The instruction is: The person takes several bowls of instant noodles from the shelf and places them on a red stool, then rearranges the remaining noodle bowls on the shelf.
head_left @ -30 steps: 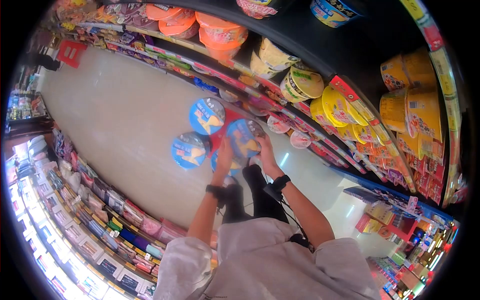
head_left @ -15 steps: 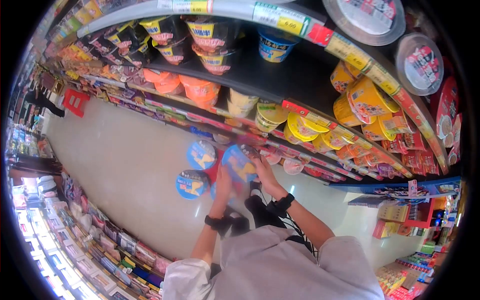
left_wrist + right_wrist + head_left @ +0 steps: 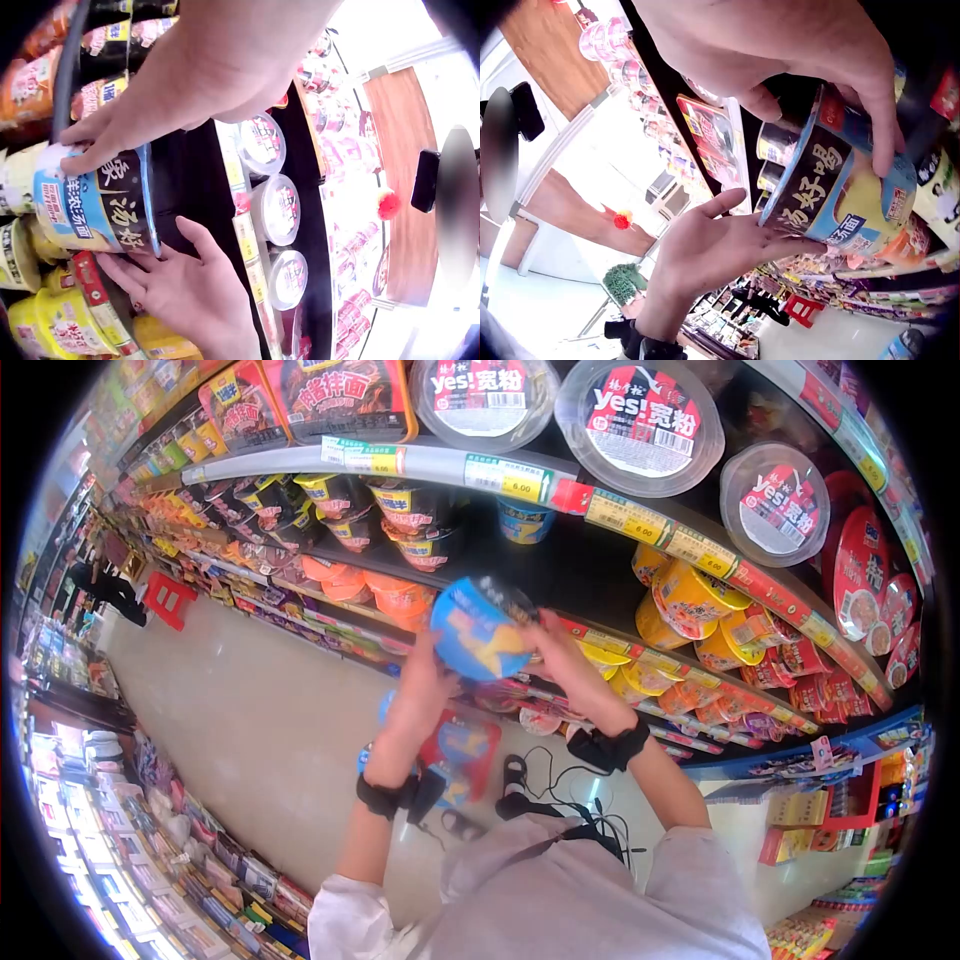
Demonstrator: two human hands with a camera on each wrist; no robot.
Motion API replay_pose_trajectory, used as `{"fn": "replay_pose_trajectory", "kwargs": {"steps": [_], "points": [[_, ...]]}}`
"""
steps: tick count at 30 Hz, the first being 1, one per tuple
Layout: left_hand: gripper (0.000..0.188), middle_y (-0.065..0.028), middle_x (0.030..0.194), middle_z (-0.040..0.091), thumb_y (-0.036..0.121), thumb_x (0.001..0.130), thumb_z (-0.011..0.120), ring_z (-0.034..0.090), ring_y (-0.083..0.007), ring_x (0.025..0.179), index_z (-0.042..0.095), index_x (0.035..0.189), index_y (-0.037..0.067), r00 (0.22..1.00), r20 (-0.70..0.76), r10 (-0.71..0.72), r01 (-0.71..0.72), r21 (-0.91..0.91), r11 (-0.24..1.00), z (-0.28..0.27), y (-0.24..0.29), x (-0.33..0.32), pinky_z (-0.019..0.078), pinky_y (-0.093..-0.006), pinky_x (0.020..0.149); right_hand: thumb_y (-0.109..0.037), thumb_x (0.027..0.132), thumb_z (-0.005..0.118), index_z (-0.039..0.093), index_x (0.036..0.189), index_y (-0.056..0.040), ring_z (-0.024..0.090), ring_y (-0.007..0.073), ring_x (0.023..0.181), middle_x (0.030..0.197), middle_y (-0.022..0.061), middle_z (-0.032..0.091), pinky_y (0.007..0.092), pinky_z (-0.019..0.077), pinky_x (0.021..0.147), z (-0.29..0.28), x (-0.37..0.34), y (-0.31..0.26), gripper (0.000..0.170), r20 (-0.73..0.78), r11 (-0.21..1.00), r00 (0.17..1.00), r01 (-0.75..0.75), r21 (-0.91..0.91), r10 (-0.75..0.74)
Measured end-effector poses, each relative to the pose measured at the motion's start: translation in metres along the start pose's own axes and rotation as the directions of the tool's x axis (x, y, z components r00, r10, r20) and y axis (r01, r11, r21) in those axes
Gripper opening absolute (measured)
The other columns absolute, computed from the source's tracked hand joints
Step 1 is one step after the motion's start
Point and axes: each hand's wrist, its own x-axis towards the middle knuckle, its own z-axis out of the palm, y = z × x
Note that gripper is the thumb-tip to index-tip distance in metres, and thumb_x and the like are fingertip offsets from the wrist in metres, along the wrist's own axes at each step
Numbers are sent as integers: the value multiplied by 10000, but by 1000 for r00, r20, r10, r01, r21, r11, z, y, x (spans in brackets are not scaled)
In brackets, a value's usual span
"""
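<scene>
A blue instant noodle bowl (image 3: 480, 630), its lid facing up at the head camera, is held between my two hands in front of the shelf. My left hand (image 3: 425, 670) grips its left side and my right hand (image 3: 562, 660) its right side. In the left wrist view, fingers (image 3: 97, 154) of the left hand lie across the printed wall. Fingers (image 3: 883, 131) of the right hand bend over the opposite side in the right wrist view. Beyond the held bowl, a similar blue bowl (image 3: 525, 520) stands on the dark shelf (image 3: 570, 575).
Below my hands, a red stool (image 3: 480, 750) carries more blue bowls. Black bowls (image 3: 410, 510) and yellow bowls (image 3: 690, 595) flank the dark shelf. Overhead, a price rail (image 3: 440, 465) runs under clear-lidded bowls (image 3: 640, 420). Cables (image 3: 570, 785) trail on the floor by my feet.
Both hands have lifted the blue noodle bowl from above the red stool up to the shelf front. The head view has tilted up, showing more of the upper shelves.
</scene>
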Motion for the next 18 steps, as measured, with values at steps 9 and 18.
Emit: {"fn": "replay_pose_trajectory", "kwargs": {"steps": [9, 18], "points": [[283, -72, 1044, 561, 295, 935, 433, 508, -208, 1049, 531, 1062, 63, 998, 57, -37, 46, -165, 985, 52, 43, 87, 357, -449, 1017, -425, 866, 535, 391, 1350, -77, 436, 183, 1172, 1281, 71, 478, 284, 324, 980, -27, 66, -49, 613, -50, 991, 991, 129, 22, -128], [347, -145, 1087, 564, 278, 908, 437, 515, -280, 1065, 529, 1095, 0, 994, -20, -109, 104, -173, 979, 54, 32, 131, 365, -465, 1006, -373, 902, 548, 503, 1233, -4, 499, 154, 1078, 1173, 80, 553, 287, 387, 926, -54, 123, -32, 498, -93, 988, 984, 149, -39, -152]]}}
